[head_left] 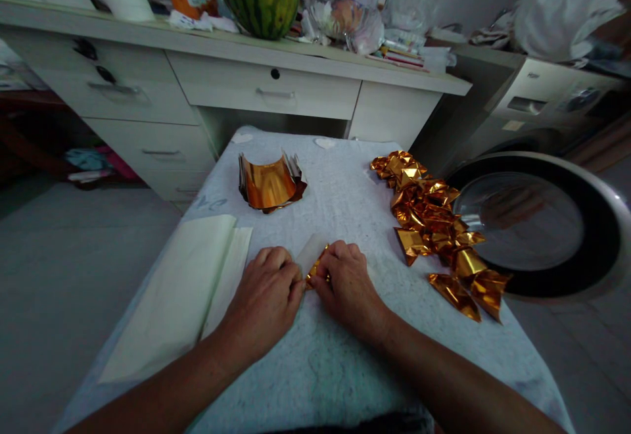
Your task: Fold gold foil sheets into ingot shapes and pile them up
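A small piece of gold foil lies between my two hands at the middle of the cloth-covered surface. My right hand is closed, pinching the foil at its right side. My left hand is also closed, its thumb and fingertips pressed at the foil's left end. A whitish translucent sheet shows just behind the foil, partly hidden by my fingers. Beyond my left hand stands a curved stack of gold foil sheets. Folded gold foil pieces lie heaped to the right of my right hand.
Pale paper sheets lie left of my left arm. A white desk with drawers stands behind the cloth-covered surface, bearing a cut watermelon and plastic bags. At right, a washing machine's round door hangs open close beside the foil heap.
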### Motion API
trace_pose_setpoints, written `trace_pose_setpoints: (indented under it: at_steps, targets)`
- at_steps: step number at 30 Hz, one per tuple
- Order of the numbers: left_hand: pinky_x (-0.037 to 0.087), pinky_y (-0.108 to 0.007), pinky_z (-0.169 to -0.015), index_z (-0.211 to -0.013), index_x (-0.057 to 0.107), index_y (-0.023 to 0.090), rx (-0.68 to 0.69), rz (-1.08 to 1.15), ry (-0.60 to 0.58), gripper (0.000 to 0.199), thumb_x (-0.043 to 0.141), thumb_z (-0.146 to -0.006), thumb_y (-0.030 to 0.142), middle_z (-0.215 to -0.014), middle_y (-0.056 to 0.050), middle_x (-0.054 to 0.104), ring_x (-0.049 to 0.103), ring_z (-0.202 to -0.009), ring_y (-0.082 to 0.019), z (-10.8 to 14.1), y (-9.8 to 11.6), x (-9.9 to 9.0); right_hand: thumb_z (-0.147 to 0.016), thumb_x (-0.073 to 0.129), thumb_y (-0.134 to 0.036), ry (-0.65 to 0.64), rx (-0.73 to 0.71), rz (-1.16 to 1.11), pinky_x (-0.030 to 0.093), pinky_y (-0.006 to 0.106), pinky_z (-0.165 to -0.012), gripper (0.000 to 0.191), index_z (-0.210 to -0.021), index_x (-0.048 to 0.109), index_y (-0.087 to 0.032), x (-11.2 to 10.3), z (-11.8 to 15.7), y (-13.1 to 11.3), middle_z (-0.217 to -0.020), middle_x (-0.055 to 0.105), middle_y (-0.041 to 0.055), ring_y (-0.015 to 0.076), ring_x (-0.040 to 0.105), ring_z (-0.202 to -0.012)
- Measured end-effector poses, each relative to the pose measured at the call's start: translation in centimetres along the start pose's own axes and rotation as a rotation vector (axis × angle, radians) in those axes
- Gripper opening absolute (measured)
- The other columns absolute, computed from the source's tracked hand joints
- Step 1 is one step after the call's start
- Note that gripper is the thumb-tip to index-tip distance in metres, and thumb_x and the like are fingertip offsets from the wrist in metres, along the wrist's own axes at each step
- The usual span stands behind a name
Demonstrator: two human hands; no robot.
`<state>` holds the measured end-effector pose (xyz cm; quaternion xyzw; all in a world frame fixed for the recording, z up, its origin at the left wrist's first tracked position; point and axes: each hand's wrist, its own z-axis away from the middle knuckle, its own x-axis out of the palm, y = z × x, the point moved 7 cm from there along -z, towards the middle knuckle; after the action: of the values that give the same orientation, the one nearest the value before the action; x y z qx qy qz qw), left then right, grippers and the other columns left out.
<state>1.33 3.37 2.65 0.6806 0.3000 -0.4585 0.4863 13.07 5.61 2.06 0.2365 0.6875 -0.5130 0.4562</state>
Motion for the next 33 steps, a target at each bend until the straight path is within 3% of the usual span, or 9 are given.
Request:
trace_pose_setpoints:
  at_steps: [33]
  targets:
    - [0.035,-0.043,-0.082,-0.073,0.059,0.021,-0.055,-0.113,0.057,0.015,0.052,-0.086,0.022,-0.086,-0.005,0.056,0.049,-0.092,-0.025,0.3,-0.28,0.03,-0.084,0.065,-0.025,0.019,0.009,0.022,0.035,0.036,-0.081,0.012,-0.076,0.058,-0.018,0.23,-0.12,0.3,-0.096,0.056,0.0059,0.022,0.046,-0.092]
